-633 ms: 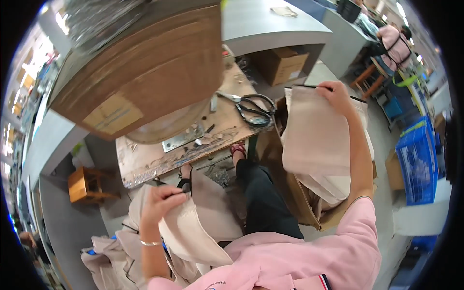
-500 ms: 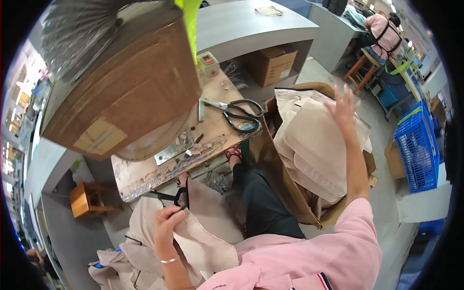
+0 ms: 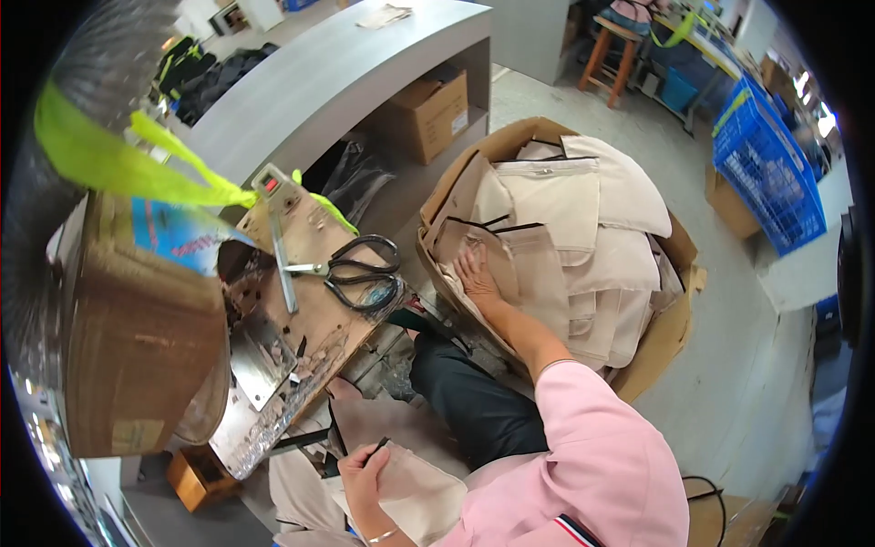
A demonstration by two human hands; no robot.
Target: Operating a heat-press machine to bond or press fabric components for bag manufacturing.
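In my lap, my left hand point(image 3: 363, 472) is closed on the black edging of a beige fabric piece point(image 3: 421, 492), which hangs down over my legs. To the right stands an open cardboard box point(image 3: 679, 319) filled with beige sewn fabric pieces point(image 3: 612, 260), some edged in black. Inside its left wall, my right hand point(image 3: 476, 275) lies with fingers spread against a beige panel point(image 3: 530, 273) with black trim. Black-handled scissors point(image 3: 363, 273) rest on the worn wooden worktable point(image 3: 314, 319), left of the box.
A brown machine housing point(image 3: 146, 328) stands over the worktable's left side. Behind is a grey counter point(image 3: 355, 64) with a carton point(image 3: 433, 114) on its shelf. A blue plastic crate point(image 3: 770, 164) is at far right, and a wooden stool point(image 3: 199, 476) at lower left.
My view has turned rightward. My right hand has come down from above the box's far side to the fabric at its left wall. My left hand keeps its hold.
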